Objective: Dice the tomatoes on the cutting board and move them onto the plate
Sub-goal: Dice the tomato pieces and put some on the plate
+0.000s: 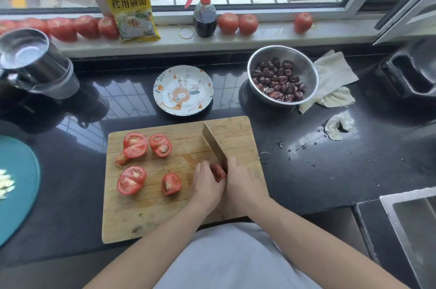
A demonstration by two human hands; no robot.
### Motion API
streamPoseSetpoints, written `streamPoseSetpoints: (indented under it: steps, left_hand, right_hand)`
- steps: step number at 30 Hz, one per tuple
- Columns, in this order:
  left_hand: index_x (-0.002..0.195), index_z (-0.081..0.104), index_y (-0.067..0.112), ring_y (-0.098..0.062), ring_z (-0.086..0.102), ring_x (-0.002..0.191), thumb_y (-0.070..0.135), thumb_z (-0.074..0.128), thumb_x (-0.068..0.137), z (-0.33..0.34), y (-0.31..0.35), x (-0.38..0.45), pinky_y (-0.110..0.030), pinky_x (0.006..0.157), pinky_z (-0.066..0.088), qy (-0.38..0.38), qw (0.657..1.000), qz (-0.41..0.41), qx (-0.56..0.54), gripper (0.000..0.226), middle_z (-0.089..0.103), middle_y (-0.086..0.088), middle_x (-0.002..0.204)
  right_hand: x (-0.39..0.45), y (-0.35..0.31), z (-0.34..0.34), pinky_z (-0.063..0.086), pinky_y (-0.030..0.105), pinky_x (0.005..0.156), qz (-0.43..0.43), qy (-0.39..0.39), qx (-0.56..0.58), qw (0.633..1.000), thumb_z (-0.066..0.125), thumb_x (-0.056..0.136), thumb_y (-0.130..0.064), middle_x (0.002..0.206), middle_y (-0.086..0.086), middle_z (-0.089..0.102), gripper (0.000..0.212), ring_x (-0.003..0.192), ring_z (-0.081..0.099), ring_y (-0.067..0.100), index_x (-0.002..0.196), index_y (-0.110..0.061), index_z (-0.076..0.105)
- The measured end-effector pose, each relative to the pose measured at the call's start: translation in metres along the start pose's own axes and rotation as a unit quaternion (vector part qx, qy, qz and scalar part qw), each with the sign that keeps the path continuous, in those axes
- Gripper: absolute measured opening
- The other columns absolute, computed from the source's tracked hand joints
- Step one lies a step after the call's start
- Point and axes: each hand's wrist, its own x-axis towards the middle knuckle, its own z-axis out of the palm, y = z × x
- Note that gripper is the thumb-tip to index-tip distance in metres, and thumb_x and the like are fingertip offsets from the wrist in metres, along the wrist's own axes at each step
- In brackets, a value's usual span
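At centre frame, a wooden cutting board (184, 206) is lying on the dark tabletop (330, 171). On the board's right half, the left hand (207, 185) is curling its fingers (203, 171) over a tomato piece (219, 172), pinning it to the wood. Just beside it, the right hand (243, 182) is gripping the handle of a cleaver (213, 141), fingers wrapped closed around it; the blade is angling toward the upper left of the board and is touching the held piece.

On the board's left half, four cut tomato portions are sitting cut face up: one at upper left (135, 145) with a small scrap (120, 159) touching it, one to its right (160, 144), one at lower left (131, 179), and one at lower centre (171, 183).

Just above the board, a patterned plate (162, 81) is sitting on the tabletop, holding no tomato. To its right, a steel bowl (304, 64) is holding dark dried fruit (278, 81), with a pale cloth (335, 76) beside it.

Along the window sill at the top of the frame, whole tomatoes (228, 23) are lining up beside a yellow packet (132, 5) and a spray bottle (204, 13). At the left edge, a teal plate (18, 194) is showing in part.
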Motion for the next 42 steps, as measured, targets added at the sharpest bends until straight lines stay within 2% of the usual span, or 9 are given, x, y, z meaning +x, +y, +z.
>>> streamPoseSetpoints:
  steps: [4, 10, 14, 17, 23, 29, 35, 39, 42]
  left_hand:
    - [0.089, 0.049, 0.030, -0.013, 0.049, 0.099, 0.015, 0.074, 0.085, -0.001, -0.001, -0.003, -0.021, 0.081, 0.033, 0.004, 1.000, 0.000, -0.017, 0.030, 0.048, 0.006, 0.105]
    - [0.131, 0.055, 0.019, -0.019, 0.057, 0.117, 0.023, 0.079, 0.087, -0.002, -0.002, -0.002, -0.039, 0.107, 0.048, -0.021, 0.998, -0.042, -0.041, 0.050, 0.048, 0.002, 0.127]
    - [0.117, 0.056, 0.025, -0.016, 0.058, 0.113, 0.024, 0.066, 0.097, -0.004, -0.003, 0.000, -0.038, 0.107, 0.047, 0.002, 0.993, -0.070, -0.093, 0.021, 0.056, 0.001, 0.125]
    - [0.121, 0.058, 0.020, -0.019, 0.059, 0.114, 0.023, 0.063, 0.101, -0.004, -0.002, 0.002, -0.040, 0.106, 0.048, 0.012, 0.992, -0.082, -0.099, 0.022, 0.057, -0.001, 0.124]
    - [0.111, 0.053, 0.024, -0.023, 0.060, 0.110, 0.024, 0.064, 0.100, -0.002, 0.003, 0.003, -0.044, 0.101, 0.051, 0.013, 0.993, -0.081, -0.086, 0.016, 0.055, -0.001, 0.121]
    - [0.109, 0.050, 0.023, -0.021, 0.054, 0.111, 0.020, 0.072, 0.093, 0.002, 0.000, -0.003, -0.040, 0.101, 0.046, 0.013, 0.998, -0.031, -0.059, 0.027, 0.054, -0.003, 0.119]
    - [0.116, 0.060, 0.017, -0.021, 0.056, 0.109, 0.018, 0.076, 0.089, 0.002, -0.005, 0.000, -0.035, 0.096, 0.046, 0.010, 1.000, -0.008, -0.025, 0.032, 0.057, -0.003, 0.116]
    - [0.114, 0.060, 0.018, -0.022, 0.059, 0.104, 0.026, 0.078, 0.089, 0.003, -0.005, 0.001, -0.038, 0.091, 0.050, 0.017, 1.000, 0.004, -0.011, 0.032, 0.056, 0.000, 0.111]
    - [0.114, 0.061, 0.021, -0.022, 0.060, 0.104, 0.030, 0.078, 0.089, 0.002, -0.005, 0.000, -0.045, 0.092, 0.053, 0.014, 1.000, -0.001, -0.008, 0.032, 0.056, 0.002, 0.112]
  right_hand:
    - [-0.003, 0.016, -0.004, 0.048, 0.045, 0.067, 0.032, 0.006, 0.037, 0.999, 0.035, 0.094, -0.013, 0.091, 0.008, 0.060, 0.015, 0.083, 0.055, 0.036, 0.092, -0.025, 0.027]
    - [-0.028, 0.020, -0.016, 0.032, 0.039, 0.057, -0.040, 0.026, 0.054, 0.997, 0.038, 0.100, -0.019, 0.080, 0.001, 0.050, 0.010, 0.069, 0.045, 0.033, 0.093, -0.024, 0.031]
    - [-0.047, 0.017, -0.008, 0.031, 0.038, 0.060, -0.059, 0.049, 0.007, 0.997, 0.035, 0.096, -0.009, 0.079, -0.006, 0.042, 0.027, 0.073, 0.050, 0.033, 0.088, -0.030, 0.020]
    - [-0.053, 0.017, -0.003, 0.034, 0.038, 0.063, -0.061, 0.030, -0.043, 0.997, 0.038, 0.090, 0.000, 0.087, -0.008, 0.036, 0.038, 0.074, 0.046, 0.030, 0.088, -0.029, 0.014]
    - [-0.053, 0.019, 0.004, 0.046, 0.043, 0.066, -0.065, 0.022, -0.048, 0.997, 0.041, 0.082, 0.006, 0.090, -0.006, 0.040, 0.048, 0.081, 0.058, 0.031, 0.087, -0.029, 0.009]
    - [-0.050, 0.013, 0.002, 0.041, 0.038, 0.064, -0.070, 0.016, -0.070, 0.995, 0.042, 0.084, 0.006, 0.098, -0.003, 0.044, 0.041, 0.087, 0.061, 0.031, 0.097, -0.026, 0.019]
    - [-0.049, 0.005, -0.003, 0.034, 0.037, 0.062, -0.047, 0.021, -0.073, 0.996, 0.044, 0.088, 0.003, 0.105, -0.001, 0.048, 0.033, 0.093, 0.062, 0.032, 0.106, -0.021, 0.029]
    - [-0.056, 0.018, -0.001, 0.046, 0.042, 0.070, -0.060, 0.004, -0.044, 0.997, 0.037, 0.085, 0.005, 0.092, -0.005, 0.038, 0.036, 0.088, 0.058, 0.033, 0.092, -0.025, 0.017]
    - [-0.072, 0.031, -0.003, 0.040, 0.039, 0.067, -0.037, -0.025, -0.074, 0.996, 0.031, 0.087, 0.004, 0.088, -0.006, 0.034, 0.032, 0.075, 0.046, 0.032, 0.091, -0.024, 0.018]
